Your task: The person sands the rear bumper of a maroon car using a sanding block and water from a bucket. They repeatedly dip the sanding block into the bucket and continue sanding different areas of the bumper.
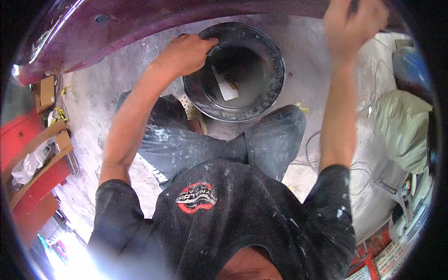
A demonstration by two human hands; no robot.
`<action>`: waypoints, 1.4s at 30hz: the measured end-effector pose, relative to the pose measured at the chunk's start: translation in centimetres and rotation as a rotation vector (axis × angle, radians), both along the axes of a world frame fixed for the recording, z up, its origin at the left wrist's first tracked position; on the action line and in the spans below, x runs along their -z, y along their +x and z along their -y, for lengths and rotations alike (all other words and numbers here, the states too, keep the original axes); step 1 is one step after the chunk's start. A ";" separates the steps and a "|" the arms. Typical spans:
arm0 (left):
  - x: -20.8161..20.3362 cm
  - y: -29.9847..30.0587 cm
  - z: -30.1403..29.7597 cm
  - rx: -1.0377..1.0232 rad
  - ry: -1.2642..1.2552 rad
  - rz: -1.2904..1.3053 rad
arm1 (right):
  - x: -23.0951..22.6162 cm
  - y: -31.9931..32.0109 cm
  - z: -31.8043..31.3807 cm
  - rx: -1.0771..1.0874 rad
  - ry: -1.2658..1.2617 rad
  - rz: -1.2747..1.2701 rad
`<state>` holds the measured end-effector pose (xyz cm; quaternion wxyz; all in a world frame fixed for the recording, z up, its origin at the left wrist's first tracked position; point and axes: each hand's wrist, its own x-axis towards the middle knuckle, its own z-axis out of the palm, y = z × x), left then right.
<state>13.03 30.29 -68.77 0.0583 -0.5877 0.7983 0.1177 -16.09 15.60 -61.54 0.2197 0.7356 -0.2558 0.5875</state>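
Note:
My left hand (189,53) is over the upper left rim of a round black tub (279,77). Its fingers are closed, with a small greyish piece (213,50) showing at the fingertips; what it is cannot be made out. Inside the tub lies a pale flat rectangular piece (227,88) with some thin yellowish bits beside it. My right hand (357,28) is raised at the far right, against a glossy purple-red curved panel (154,18). Motion blurs it slightly; the fingers curl round something dark, mostly hidden.
The tub stands between my knees on a pale, stained floor (291,56). Red and brown shelving with a white plastic bag (30,165) is at the left. A large greenish-grey bag (401,126) stands at the right, near cables. A blue container (410,67) is beyond it.

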 end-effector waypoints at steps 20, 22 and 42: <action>-0.5 5.0 -5.4 -0.291 -0.199 -0.118 | 42.6 8.9 -5.8 -0.047 1.424 -1.220; -0.6 5.6 -5.3 -0.298 -0.162 -0.092 | 42.5 10.0 -6.8 -0.112 1.471 -1.244; -0.6 3.6 -1.3 -0.166 0.127 -0.115 | 24.6 7.5 -8.9 -0.377 2.028 -1.172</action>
